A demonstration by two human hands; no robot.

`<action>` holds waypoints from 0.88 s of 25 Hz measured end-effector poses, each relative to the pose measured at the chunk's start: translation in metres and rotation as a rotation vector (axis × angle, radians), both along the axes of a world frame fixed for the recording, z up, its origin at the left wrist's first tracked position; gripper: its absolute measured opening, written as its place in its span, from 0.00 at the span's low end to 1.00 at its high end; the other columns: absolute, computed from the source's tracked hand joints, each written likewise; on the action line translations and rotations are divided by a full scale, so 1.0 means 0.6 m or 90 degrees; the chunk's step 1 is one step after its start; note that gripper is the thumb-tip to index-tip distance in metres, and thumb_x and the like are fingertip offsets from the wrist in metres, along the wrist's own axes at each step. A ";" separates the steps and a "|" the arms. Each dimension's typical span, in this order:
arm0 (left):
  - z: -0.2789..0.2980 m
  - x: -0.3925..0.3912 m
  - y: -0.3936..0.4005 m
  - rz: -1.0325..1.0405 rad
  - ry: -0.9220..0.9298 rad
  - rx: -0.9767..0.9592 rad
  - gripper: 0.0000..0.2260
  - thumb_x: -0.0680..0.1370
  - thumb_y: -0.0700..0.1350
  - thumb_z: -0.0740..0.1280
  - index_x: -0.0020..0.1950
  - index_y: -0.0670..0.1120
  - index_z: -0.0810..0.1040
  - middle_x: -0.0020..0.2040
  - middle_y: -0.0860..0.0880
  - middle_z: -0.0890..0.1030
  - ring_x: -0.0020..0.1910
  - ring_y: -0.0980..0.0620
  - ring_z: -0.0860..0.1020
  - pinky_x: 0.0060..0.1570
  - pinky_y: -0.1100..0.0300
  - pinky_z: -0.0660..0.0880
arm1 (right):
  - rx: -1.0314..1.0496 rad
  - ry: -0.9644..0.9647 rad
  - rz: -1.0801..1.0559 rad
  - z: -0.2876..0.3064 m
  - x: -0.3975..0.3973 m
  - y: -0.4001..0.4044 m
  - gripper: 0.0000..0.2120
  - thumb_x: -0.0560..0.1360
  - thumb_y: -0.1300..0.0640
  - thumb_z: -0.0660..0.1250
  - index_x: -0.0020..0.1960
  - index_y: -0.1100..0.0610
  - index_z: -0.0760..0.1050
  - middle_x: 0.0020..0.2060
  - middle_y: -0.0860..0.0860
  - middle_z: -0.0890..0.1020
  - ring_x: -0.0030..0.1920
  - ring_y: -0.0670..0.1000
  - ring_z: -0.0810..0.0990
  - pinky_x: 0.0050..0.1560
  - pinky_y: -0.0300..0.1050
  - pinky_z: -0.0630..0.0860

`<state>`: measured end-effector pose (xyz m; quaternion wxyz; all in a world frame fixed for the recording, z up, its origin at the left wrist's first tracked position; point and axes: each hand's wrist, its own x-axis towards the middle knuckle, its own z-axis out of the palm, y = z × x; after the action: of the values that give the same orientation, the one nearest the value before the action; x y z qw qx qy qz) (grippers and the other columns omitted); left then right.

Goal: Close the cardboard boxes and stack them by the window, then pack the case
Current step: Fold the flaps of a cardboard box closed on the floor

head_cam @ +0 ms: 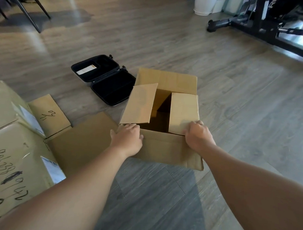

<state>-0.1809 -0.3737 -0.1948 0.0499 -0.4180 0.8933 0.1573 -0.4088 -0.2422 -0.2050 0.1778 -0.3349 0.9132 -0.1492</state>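
A small brown cardboard box (165, 149) stands on the wooden floor in front of me, its top open. Its two side flaps are folded partly inward and the far flap stands up. My left hand (127, 137) holds the near flap at its left end, by the left side flap. My right hand (197, 135) grips the near edge of the right side flap. A black hard case (105, 80) lies open on the floor behind the box to the left, with a white card in its far half.
A large cardboard box (17, 153) with handwritten numbers and labels lies at the left, its flaps spread toward the small box. An exercise machine (270, 24) stands at the back right, a white pot (203, 4) beside it. Chair legs (27, 10) stand back left.
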 end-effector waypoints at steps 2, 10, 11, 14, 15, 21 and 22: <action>0.002 0.000 0.002 -0.007 0.012 -0.025 0.08 0.82 0.55 0.59 0.51 0.52 0.69 0.58 0.53 0.76 0.61 0.48 0.73 0.56 0.42 0.73 | 0.010 0.053 0.042 -0.007 0.009 0.003 0.10 0.82 0.56 0.58 0.59 0.59 0.73 0.62 0.56 0.73 0.54 0.57 0.72 0.51 0.53 0.72; -0.007 -0.008 0.007 0.028 0.054 -0.052 0.33 0.81 0.59 0.62 0.79 0.42 0.57 0.82 0.44 0.54 0.79 0.44 0.57 0.66 0.47 0.71 | -0.049 0.268 0.463 -0.003 0.085 -0.030 0.19 0.79 0.67 0.58 0.68 0.63 0.76 0.70 0.59 0.75 0.75 0.58 0.67 0.77 0.53 0.52; -0.006 -0.009 0.005 0.019 0.033 -0.077 0.34 0.81 0.59 0.61 0.79 0.41 0.55 0.82 0.44 0.53 0.80 0.44 0.56 0.67 0.46 0.69 | -0.018 0.294 0.461 0.000 0.089 -0.031 0.18 0.79 0.65 0.57 0.65 0.61 0.78 0.68 0.58 0.77 0.74 0.57 0.69 0.78 0.55 0.51; -0.002 -0.009 -0.001 0.033 -0.055 -0.123 0.38 0.81 0.64 0.55 0.81 0.42 0.48 0.82 0.44 0.46 0.81 0.45 0.47 0.74 0.42 0.58 | 0.051 0.415 0.384 0.014 0.091 -0.031 0.18 0.80 0.59 0.56 0.61 0.59 0.81 0.66 0.58 0.78 0.73 0.57 0.70 0.77 0.65 0.50; -0.001 -0.008 -0.003 0.053 -0.085 -0.124 0.39 0.80 0.66 0.53 0.81 0.42 0.46 0.82 0.44 0.44 0.81 0.46 0.44 0.75 0.40 0.55 | 0.058 0.456 0.352 0.020 0.090 -0.031 0.17 0.81 0.58 0.57 0.62 0.60 0.81 0.67 0.59 0.78 0.73 0.58 0.70 0.77 0.68 0.49; -0.004 -0.002 -0.015 0.078 -0.105 -0.005 0.39 0.81 0.66 0.50 0.82 0.41 0.44 0.82 0.44 0.43 0.81 0.45 0.44 0.76 0.42 0.56 | 0.194 0.558 0.192 0.053 0.048 -0.015 0.24 0.81 0.56 0.51 0.74 0.62 0.68 0.76 0.59 0.66 0.80 0.60 0.52 0.71 0.75 0.37; -0.007 -0.003 -0.016 0.082 -0.092 0.017 0.39 0.82 0.65 0.51 0.82 0.41 0.43 0.82 0.45 0.42 0.81 0.46 0.44 0.75 0.43 0.60 | 0.219 0.563 0.163 0.056 0.036 -0.010 0.26 0.80 0.56 0.50 0.75 0.62 0.67 0.77 0.59 0.65 0.80 0.60 0.49 0.71 0.76 0.35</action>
<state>-0.1828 -0.3832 -0.1989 0.1097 -0.4843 0.8563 0.1418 -0.3871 -0.2480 -0.1714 -0.1575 -0.4411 0.8642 0.1837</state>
